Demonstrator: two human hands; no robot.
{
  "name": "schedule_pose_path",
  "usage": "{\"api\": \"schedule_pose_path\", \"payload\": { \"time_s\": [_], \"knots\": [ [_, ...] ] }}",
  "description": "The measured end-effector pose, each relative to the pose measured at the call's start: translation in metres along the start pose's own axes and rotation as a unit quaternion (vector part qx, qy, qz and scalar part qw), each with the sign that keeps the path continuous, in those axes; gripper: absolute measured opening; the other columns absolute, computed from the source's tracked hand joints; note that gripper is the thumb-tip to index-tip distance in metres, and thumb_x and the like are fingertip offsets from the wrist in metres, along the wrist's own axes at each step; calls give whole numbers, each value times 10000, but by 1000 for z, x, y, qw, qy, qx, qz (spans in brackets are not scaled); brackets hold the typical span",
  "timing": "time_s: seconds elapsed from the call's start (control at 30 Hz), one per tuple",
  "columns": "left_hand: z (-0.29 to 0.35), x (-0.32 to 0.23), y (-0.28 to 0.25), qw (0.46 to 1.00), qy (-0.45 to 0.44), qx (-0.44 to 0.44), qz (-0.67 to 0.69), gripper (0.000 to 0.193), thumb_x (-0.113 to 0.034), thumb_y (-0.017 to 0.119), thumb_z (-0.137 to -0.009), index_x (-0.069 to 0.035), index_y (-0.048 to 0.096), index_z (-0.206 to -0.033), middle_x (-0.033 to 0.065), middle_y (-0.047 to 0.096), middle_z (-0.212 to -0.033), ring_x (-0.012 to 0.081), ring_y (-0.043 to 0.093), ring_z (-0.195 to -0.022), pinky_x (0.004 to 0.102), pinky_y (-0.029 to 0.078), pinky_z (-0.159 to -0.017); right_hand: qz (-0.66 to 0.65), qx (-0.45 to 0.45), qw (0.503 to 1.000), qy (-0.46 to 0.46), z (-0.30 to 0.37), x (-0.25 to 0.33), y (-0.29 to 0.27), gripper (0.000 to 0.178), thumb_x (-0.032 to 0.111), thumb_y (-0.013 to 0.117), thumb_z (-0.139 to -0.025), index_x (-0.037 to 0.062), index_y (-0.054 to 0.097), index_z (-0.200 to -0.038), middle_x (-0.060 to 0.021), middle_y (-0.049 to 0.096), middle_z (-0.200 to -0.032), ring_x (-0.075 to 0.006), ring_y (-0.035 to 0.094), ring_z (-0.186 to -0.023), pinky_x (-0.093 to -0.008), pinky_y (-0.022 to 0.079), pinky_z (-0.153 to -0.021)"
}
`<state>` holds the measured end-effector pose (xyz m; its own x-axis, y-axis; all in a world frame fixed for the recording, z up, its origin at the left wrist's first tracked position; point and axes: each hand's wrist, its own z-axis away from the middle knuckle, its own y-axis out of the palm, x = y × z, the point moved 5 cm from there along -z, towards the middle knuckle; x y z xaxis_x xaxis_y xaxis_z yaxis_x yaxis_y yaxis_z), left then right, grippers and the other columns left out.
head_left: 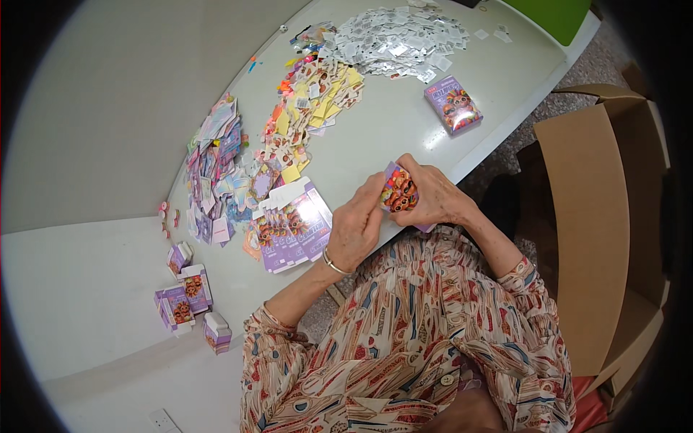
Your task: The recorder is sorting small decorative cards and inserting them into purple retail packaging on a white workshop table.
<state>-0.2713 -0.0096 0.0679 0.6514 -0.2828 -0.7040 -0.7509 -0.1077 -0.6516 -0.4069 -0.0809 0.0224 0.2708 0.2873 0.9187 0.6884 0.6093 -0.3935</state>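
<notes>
Between my hands, close to the table's front edge, is a small purple carton (399, 189) printed with colourful cartoon animals. My left hand (354, 229) closes on its left side. From the right, my right hand (435, 195) wraps round it, thumb and fingers on its edges. Just left of my left hand lies an overlapping stack of flat purple cartons (294, 232). A finished-looking purple box (453, 105), wrapped in something shiny, rests on the table beyond my right hand.
A heap of small white packets (397, 42) lies at the back. Nearer are piles of yellow and white cards (321, 94) and pastel paper pieces (213, 169). Several purple cartons (177, 307) stand at the left. A large open cardboard box (588, 216) is at the right, a green panel (556, 18) behind.
</notes>
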Motion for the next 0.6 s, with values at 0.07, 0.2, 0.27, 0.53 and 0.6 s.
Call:
{"api": "schedule_pose_path", "payload": {
  "time_s": [0.07,0.2,0.27,0.53,0.6],
  "knots": [
    [4,6,5,999,-29,-14,9,345,-2,542,-882,10,564,-1227,208,623,-1176,258,683,-880,288,511,-736,7,-7,1000,0,-1,0,0,643,241,768,-594,2,389,-1056,-187,598,-760,-367,623,-719,-417,483,-661],
    [13,38,14,957,-200,-56,202,295,-47,534,-932,14,585,-1216,140,662,-1143,118,633,-906,255,498,-753,-15,-49,999,12,-3,-3,-2,653,240,773,-599,-6,387,-1065,-190,619,-784,-355,640,-740,-408,497,-681],
    [14,39,16,952,-221,-53,204,282,-52,537,-940,16,596,-1207,122,672,-1124,89,610,-914,245,494,-756,-10,-45,999,12,-3,-4,-1,659,241,774,-600,-8,386,-1072,-191,625,-796,-352,646,-748,-404,501,-687],
    [9,39,9,961,-184,-57,200,241,-31,572,-924,27,634,-1149,106,697,-1019,105,633,-891,226,501,-773,24,-29,999,8,-4,4,-1,635,268,759,-632,-23,395,-1064,-230,639,-798,-408,645,-766,-435,509,-708],
    [2,40,6,950,-217,-41,222,236,-37,576,-924,29,636,-1142,102,692,-1021,119,638,-916,235,509,-793,3,-12,998,56,-2,5,-4,886,303,821,-576,-41,354,-1246,-243,626,-969,-364,643,-881,-397,503,-799]
  ]
}}
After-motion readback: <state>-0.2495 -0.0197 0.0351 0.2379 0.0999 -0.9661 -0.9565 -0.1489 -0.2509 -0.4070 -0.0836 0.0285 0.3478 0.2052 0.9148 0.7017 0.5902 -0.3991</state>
